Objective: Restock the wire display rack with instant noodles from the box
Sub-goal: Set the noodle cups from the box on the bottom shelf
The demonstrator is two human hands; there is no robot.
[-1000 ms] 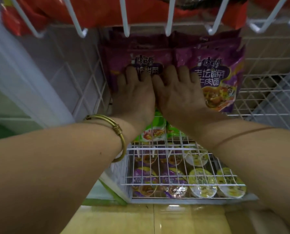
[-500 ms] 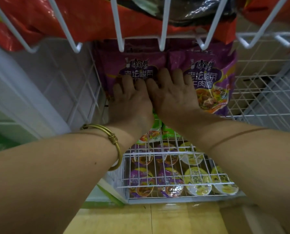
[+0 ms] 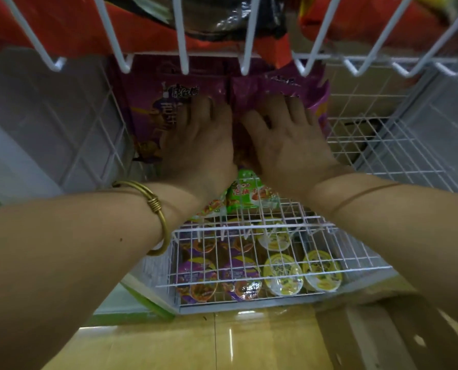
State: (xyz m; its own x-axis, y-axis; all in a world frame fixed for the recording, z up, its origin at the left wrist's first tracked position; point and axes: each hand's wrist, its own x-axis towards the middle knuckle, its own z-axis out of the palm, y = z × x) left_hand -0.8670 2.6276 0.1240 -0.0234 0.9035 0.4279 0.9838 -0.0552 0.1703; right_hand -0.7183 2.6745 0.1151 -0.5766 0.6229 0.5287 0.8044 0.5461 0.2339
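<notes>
head: left hand (image 3: 199,148), right hand (image 3: 289,148), fingers (image 3: 196,112) straight, press purple packs (image 3: 150,102).

The left hand (image 3: 199,148) and right hand (image 3: 289,145) hide much of the purple noodle packs (image 3: 149,102), whose print is blurred. The top edge cuts off the red packs (image 3: 62,22), the bottom edge the cardboard box (image 3: 377,340).

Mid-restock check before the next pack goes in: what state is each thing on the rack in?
left hand: open, flat on left purple pack.
right hand: open, flat on right purple pack.
left purple pack: label facing out.
right purple pack: top edge crumpled.
green packs: lying one shelf down.
bowl noodles: sealed, in bottom basket.
middle shelf: bare wire at right.
</notes>
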